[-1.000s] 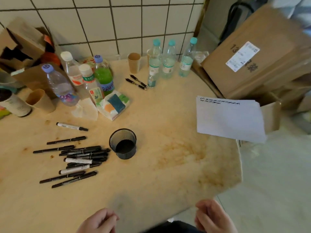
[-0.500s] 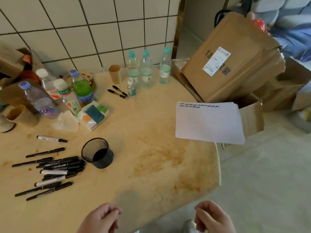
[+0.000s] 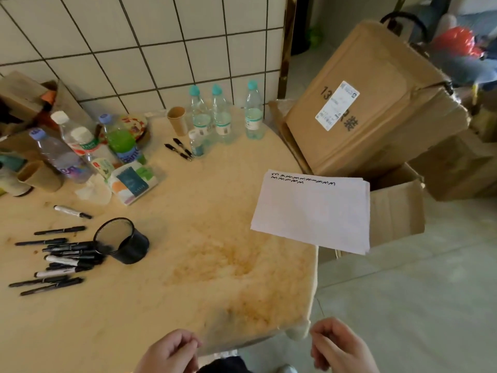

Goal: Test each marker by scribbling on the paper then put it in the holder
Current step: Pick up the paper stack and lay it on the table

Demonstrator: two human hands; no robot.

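The paper [image 3: 312, 211] lies at the bench's [image 3: 188, 305] right edge with its right part hanging out past that edge over an open cardboard box [image 3: 395, 208] — pressing a marker tip on the unsupported part could tip or slide the sheet off, so it likely wants pulling inward first. Two rows of scribbles already run along its far edge. The holder [image 3: 121, 240], a black mesh cup, stands upright toward the left side of the bench, just beside the loose markers [image 3: 61, 259] scattered near the left edge. It looks light; a marker dropped against its rim could knock it over into the pile. I can see no marker in it, though its bottom is dark and hard to read.

Both hands sit at the near edge, well apart from the markers. The left hand [image 3: 169, 354] and the right hand [image 3: 341, 348] each have fingers loosely curled, grasping nothing.

Capped bottles [image 3: 223, 114], some partly filled, and two paper cups stand along the far edge.
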